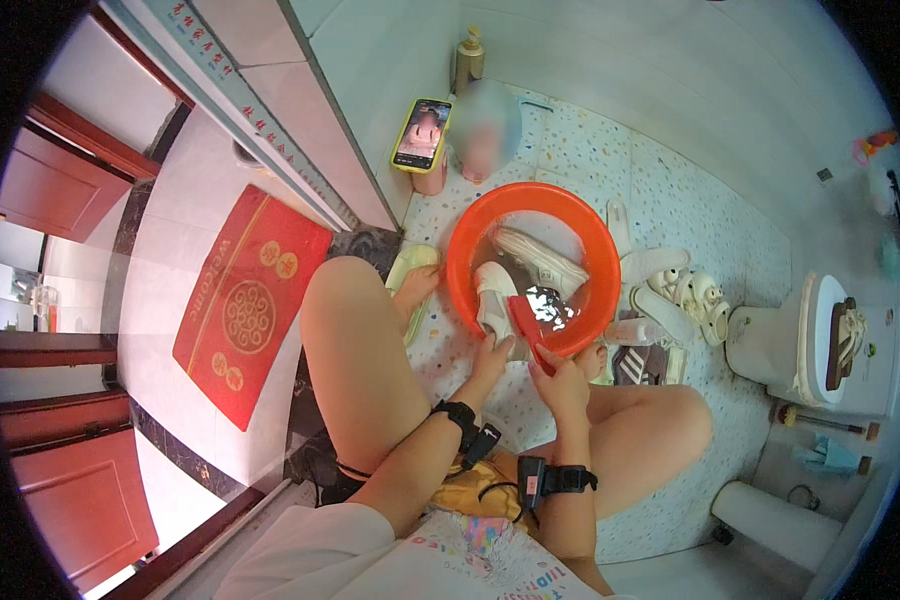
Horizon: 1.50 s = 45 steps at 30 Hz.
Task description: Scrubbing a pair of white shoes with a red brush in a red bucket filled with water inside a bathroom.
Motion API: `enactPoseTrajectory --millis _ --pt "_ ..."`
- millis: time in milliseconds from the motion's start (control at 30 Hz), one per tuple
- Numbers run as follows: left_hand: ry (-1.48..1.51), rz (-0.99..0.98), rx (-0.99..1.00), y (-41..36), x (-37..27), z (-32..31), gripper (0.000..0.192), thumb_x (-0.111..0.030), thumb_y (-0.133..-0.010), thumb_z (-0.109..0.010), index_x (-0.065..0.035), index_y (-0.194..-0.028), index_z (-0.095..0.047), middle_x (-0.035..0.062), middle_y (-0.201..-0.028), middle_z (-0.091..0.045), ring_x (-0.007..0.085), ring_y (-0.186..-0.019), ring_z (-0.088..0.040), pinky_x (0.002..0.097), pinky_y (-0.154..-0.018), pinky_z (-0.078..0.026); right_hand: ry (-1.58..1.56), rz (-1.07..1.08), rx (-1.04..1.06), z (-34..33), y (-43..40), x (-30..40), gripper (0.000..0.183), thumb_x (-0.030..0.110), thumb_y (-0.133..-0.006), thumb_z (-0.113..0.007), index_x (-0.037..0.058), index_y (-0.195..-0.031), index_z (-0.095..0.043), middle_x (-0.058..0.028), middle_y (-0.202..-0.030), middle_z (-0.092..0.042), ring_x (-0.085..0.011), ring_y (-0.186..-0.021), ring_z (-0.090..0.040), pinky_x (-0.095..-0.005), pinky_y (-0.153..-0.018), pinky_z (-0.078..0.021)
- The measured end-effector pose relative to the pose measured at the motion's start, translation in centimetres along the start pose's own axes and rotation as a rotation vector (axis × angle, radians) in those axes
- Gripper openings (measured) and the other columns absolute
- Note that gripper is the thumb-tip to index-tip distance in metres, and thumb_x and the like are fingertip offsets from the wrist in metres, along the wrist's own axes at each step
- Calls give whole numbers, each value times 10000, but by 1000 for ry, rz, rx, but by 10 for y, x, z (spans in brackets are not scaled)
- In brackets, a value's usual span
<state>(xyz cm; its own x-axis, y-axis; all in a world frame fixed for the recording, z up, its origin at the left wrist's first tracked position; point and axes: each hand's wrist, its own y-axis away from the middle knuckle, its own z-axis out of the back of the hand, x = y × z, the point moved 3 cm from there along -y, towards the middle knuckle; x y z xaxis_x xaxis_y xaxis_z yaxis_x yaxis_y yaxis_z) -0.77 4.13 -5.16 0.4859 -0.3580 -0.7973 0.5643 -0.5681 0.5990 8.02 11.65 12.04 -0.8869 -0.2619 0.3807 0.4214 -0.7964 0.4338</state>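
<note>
My left hand (491, 361) grips the near end of a white shoe (496, 296) at the near rim of an orange plastic basin (609, 270). In my right hand (559, 382) is the handle of a red scrubbing brush (523, 319), its head beside that shoe; whether the bristles touch it, I cannot tell. A second white shoe (544, 259) lies tilted in the basin's cloudy water, behind the first. Both wrists wear black straps with small devices.
White insoles (654, 265), cream clogs (697, 292), a clear bottle (636, 331) and dark striped shoes (637, 366) lie right of the basin. Behind it a phone (422, 135) leans near a pump bottle (469, 60). A toilet (769, 341) stands at right, a red doormat (251, 307) at left.
</note>
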Motion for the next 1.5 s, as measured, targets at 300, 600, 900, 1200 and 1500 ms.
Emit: enactPoseTrajectory --millis 300,600,900,1200,1500 --pt "-412 72 153 8 -37 -8 400 -186 -762 -514 -14 -1112 -427 74 -924 -534 192 -860 -531 288 -717 -434 163 174 -295 79 29 43 301 335 -724 -562 201 -987 -623 -142 -759 -616 -301 -717 -602 -405 -651 -474" --pt "-319 -384 315 -6 -88 53 490 -237 -754 -568 0 -1150 -402 137 -1053 -491 234 -956 -496 332 -781 -424 435 550 -186 221 59 126 179 203 -668 -586 83 -788 -641 -139 -624 -571 -292 -579 -565 -376 -538 -435" --pt "-38 48 376 -71 -74 100 450 -265 -754 -556 -83 -1138 -406 72 -1087 -445 201 -931 -480 324 -721 -421 287 705 16 217 85 82 227 153 -604 -650 44 -793 -588 -110 -683 -549 -249 -625 -550 -340 -569 -430" --pt "63 92 374 -88 -26 113 518 -273 -767 -536 -156 -1223 -319 22 -1178 -348 172 -979 -429 311 -699 -410 68 132 -823 -12 -115 -129 154 194 -696 -565 71 -785 -539 -110 -752 -536 -282 -727 -545 -393 -641 -432" --pt "-230 60 323 -33 -84 77 545 -257 -745 -534 -83 -1216 -320 77 -1120 -409 187 -954 -438 320 -733 -394 267 619 -115 226 56 72 170 154 -680 -616 46 -810 -609 -146 -730 -583 -276 -648 -578 -335 -596 -454"
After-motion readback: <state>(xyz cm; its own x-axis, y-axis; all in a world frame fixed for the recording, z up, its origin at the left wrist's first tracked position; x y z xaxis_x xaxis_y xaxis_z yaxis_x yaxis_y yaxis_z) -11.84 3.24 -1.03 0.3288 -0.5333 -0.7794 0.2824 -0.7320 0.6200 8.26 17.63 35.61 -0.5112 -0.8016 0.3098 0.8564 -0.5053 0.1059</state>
